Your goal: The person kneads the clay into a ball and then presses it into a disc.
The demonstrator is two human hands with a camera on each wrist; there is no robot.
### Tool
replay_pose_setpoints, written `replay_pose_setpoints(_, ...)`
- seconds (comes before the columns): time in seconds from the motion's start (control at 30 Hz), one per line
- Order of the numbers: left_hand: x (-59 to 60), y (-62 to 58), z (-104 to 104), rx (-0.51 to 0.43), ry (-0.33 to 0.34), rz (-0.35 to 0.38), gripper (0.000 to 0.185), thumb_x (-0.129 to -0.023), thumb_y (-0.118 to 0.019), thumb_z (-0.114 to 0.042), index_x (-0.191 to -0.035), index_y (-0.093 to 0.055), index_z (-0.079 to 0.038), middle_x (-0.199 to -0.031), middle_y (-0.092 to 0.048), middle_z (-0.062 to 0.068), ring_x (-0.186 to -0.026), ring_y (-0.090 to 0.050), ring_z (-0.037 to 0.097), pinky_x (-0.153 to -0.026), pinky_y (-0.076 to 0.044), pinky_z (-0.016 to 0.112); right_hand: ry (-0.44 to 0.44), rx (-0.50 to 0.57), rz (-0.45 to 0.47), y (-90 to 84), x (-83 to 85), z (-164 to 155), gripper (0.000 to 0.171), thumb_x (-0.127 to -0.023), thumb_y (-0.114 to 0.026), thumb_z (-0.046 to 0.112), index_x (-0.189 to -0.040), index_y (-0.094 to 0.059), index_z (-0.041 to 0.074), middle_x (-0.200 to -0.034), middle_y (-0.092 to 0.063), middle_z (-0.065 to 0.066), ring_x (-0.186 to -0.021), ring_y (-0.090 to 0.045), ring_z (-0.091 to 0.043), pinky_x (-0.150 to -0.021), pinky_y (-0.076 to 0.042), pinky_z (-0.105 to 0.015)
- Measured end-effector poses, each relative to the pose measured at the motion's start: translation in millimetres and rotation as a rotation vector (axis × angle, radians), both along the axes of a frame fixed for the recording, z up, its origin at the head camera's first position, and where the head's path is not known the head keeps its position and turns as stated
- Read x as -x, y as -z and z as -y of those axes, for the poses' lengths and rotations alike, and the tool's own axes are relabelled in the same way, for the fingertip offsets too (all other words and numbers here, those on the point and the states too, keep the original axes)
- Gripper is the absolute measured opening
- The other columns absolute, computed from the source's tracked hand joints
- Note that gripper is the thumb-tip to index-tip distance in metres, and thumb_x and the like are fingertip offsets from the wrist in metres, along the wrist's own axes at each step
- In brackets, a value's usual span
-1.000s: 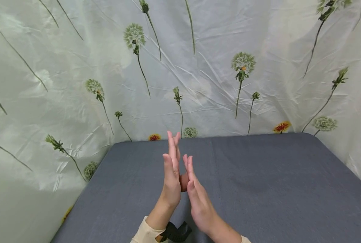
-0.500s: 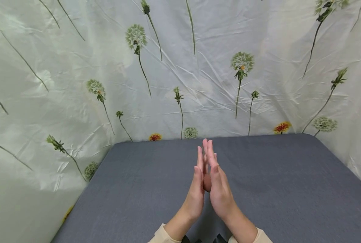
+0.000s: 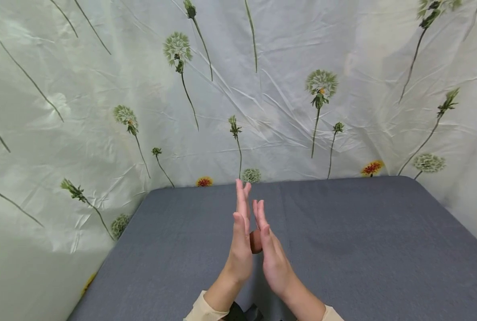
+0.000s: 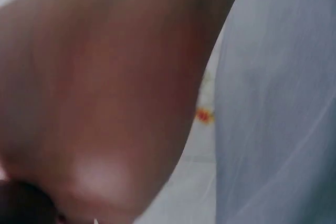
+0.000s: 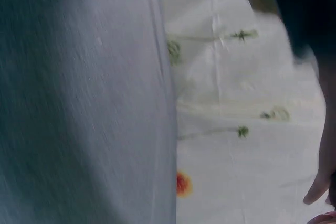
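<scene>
A small, rounded reddish-brown lump of what looks like modelling clay (image 3: 256, 241) sits between my two palms in the head view. My left hand (image 3: 241, 252) stands upright with straight fingers, its palm against the lump's left side. From the other side my right hand (image 3: 276, 263) presses it, fingers also straight and pointing forward, its fingertips lower than the left ones. Most of the lump is covered by the palms. In the left wrist view the left hand (image 4: 110, 93) fills much of the picture, blurred. Only part of a hand shows at the right wrist view's edge.
Both hands are held above a table with a dark grey cloth cover (image 3: 362, 240). Behind and to the left hangs a pale, shiny curtain (image 3: 278, 111) printed with dandelions and flowers. Black straps (image 3: 244, 312) show at the wrists beside cream sleeves.
Hands slide past each other around the lump: half a second ago they were farther right, with the right fingertips higher. Now both are back left, with the left fingertips higher.
</scene>
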State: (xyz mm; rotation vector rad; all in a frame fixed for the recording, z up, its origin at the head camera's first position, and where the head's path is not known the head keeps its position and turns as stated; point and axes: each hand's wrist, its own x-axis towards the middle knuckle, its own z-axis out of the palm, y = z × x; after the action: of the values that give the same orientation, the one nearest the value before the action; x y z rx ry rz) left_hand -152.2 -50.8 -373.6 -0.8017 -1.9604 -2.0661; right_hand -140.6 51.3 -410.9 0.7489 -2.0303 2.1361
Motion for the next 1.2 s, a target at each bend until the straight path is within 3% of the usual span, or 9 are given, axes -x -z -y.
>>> replay_pose_setpoints(0.27,20.8,0.0,10.7,-0.069,-0.052,0.109,0.081,-0.107,-0.005,-0.076,-0.172,0.013,-0.033,-0.182,-0.006,0.004,-0.170,0.002,0.029,-0.134,-0.010,0.065,-0.036,-0.041,-0.115,-7.5,-17.9,5.8,0.055,-0.119,-0.006,0.026,-0.174,-0.004,0.019,-0.183,-0.002,0.003,-0.169,0.009,-0.017,-0.124,-0.001,-0.005)
replay_pose_setpoints(0.43,18.2,13.0,-4.5,-0.034,0.063,0.211,0.077,-0.108,-0.003,-0.073,-0.172,0.014,-0.034,-0.183,0.004,0.001,-0.170,0.001,0.030,-0.133,-0.006,0.066,0.039,-0.029,-0.287,-17.0,-15.5,-4.9,0.057,-0.119,-0.006,0.028,-0.173,-0.010,0.010,-0.183,-0.007,-0.006,-0.169,0.004,-0.017,-0.130,0.003,-0.014)
replay_pose_setpoints(0.53,11.5,17.7,-16.9,-0.002,0.123,0.212,0.074,-0.110,-0.001,-0.068,-0.172,0.014,-0.031,-0.182,0.011,-0.006,-0.170,0.005,0.025,-0.133,0.001,0.065,0.104,-0.021,-0.355,-21.7,-8.6,-14.9,0.060,-0.119,-0.006,0.032,-0.172,-0.012,0.004,-0.181,-0.011,-0.010,-0.169,-0.001,-0.014,-0.132,0.004,-0.018)
replay_pose_setpoints(0.7,-2.8,14.9,-28.9,0.039,0.154,0.175,0.070,-0.112,0.001,-0.062,-0.172,0.016,-0.030,-0.182,0.007,-0.009,-0.170,-0.001,0.022,-0.132,0.000,0.065,0.152,0.001,-0.294,-25.8,3.8,-30.0,0.062,-0.119,-0.007,0.038,-0.173,-0.007,0.007,-0.181,-0.016,-0.008,-0.168,-0.005,-0.011,-0.129,-0.002,-0.012)
replay_pose_setpoints(0.83,-9.1,6.9,-24.7,0.073,0.112,0.121,0.068,-0.112,0.002,-0.061,-0.172,0.015,-0.032,-0.182,0.003,-0.004,-0.170,0.001,0.023,-0.130,0.003,0.070,0.132,-0.002,-0.164,-21.1,7.8,-30.2,0.061,-0.119,-0.005,0.039,-0.174,-0.003,0.013,-0.182,-0.011,-0.005,-0.169,-0.004,-0.017,-0.125,-0.007,-0.007)
replay_pose_setpoints(0.97,-6.5,-4.3,-13.2,0.052,0.047,0.062,0.068,-0.111,0.000,-0.065,-0.171,0.014,-0.037,-0.182,0.002,-0.004,-0.170,0.004,0.026,-0.128,0.005,0.074,0.064,-0.028,-0.071,-12.0,4.6,-18.2,0.058,-0.119,-0.003,0.038,-0.173,0.001,0.019,-0.182,-0.006,-0.002,-0.169,-0.001,-0.026,-0.135,-0.008,-0.040)
replay_pose_setpoints(1.07,0.4,-10.1,-2.7,0.013,0.000,0.029,0.073,-0.109,-0.003,-0.070,-0.171,0.014,-0.037,-0.182,-0.001,0.000,-0.170,0.003,0.028,-0.129,-0.001,0.074,-0.008,-0.041,-0.022,-6.9,-2.7,-6.9,0.056,-0.119,-0.005,0.037,-0.173,0.006,0.025,-0.182,-0.004,0.002,-0.169,0.001,-0.024,-0.130,-0.005,-0.064)
replay_pose_setpoints(1.13,6.1,-11.1,3.2,-0.016,-0.024,0.026,0.076,-0.108,-0.005,-0.073,-0.172,0.014,-0.035,-0.182,-0.003,0.002,-0.170,0.003,0.028,-0.130,-0.004,0.072,-0.043,-0.045,-0.014,-5.0,-8.5,-1.4,0.055,-0.119,-0.006,0.034,-0.172,0.007,0.026,-0.182,-0.003,0.004,-0.169,0.002,-0.022,-0.132,-0.005,-0.060)
replay_pose_setpoints(1.2,11.6,-9.7,7.3,-0.038,-0.033,0.038,0.079,-0.108,-0.005,-0.074,-0.172,0.014,-0.033,-0.182,-0.006,0.004,-0.170,0.004,0.027,-0.131,-0.006,0.070,-0.052,-0.055,-0.024,-5.0,-13.7,1.9,0.055,-0.120,-0.007,0.031,-0.173,0.004,0.027,-0.182,-0.002,0.006,-0.169,0.004,-0.018,-0.135,-0.004,-0.042)
